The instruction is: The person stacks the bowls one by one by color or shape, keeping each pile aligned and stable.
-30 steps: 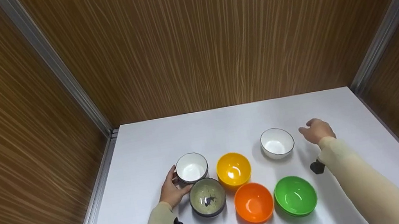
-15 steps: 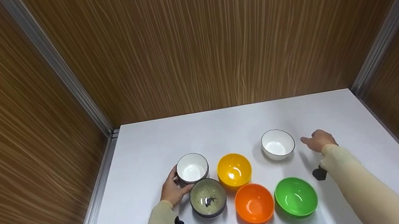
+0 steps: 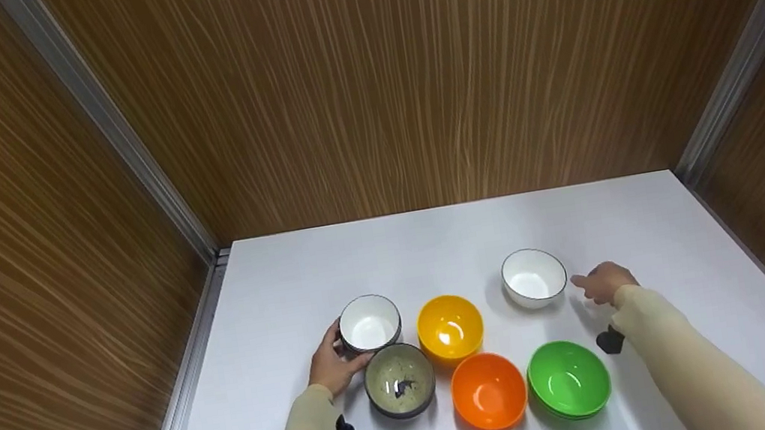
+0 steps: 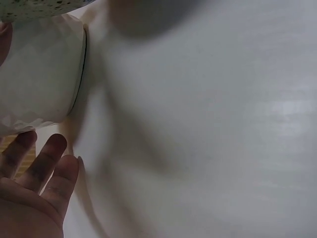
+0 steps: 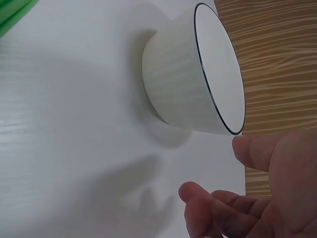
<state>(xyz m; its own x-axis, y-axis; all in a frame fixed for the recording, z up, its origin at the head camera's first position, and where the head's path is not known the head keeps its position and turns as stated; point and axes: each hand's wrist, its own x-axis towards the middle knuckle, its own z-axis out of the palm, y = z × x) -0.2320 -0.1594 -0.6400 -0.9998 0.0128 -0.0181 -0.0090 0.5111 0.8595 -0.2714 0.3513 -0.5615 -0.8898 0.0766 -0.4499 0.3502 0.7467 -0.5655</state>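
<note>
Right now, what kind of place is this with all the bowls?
Probably a small test booth rather than a kitchen: a plain white table boxed in by wood-grain walls with metal corner strips, and only empty bowls, such as the orange bowl, set out on it.

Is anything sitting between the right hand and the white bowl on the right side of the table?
Nothing visible does. The right hand is beside the white bowl, apart from it, with only bare white table in the gap. The green bowl lies nearer the person, off that line.
</note>
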